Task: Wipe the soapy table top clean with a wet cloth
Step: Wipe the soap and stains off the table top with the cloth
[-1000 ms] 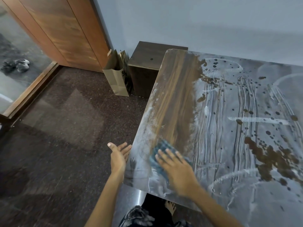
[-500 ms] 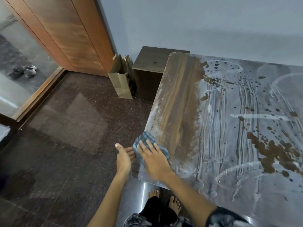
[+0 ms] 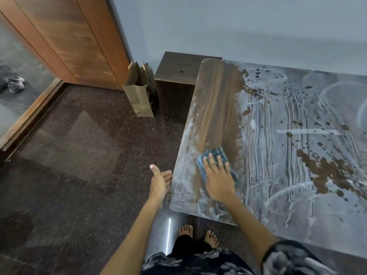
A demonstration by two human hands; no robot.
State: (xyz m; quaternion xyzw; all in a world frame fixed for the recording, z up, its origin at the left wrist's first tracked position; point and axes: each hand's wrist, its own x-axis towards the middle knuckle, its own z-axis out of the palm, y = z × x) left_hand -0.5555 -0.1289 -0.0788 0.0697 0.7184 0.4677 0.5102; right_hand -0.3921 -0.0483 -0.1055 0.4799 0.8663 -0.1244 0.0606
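Observation:
A dark wooden table top (image 3: 216,108) fills the right half of the head view, mostly coated in whitish soap film with streaks and dark spots. A wiped brown strip runs along its left side. My right hand (image 3: 218,180) lies flat, pressing a blue-green checked cloth (image 3: 217,153) onto the table near the front left corner. My left hand (image 3: 159,182) hovers cupped and open just off the table's left edge, holding nothing.
A brown paper bag (image 3: 140,96) stands on the dark speckled floor beside a low dark cabinet (image 3: 178,80) at the table's far left corner. A wooden door panel (image 3: 73,40) is at the back left. My bare feet (image 3: 196,233) are under the front edge.
My right hand slid the cloth to the table's left edge half a second ago, then back right and slightly forward. My left hand stayed cupped beside the edge.

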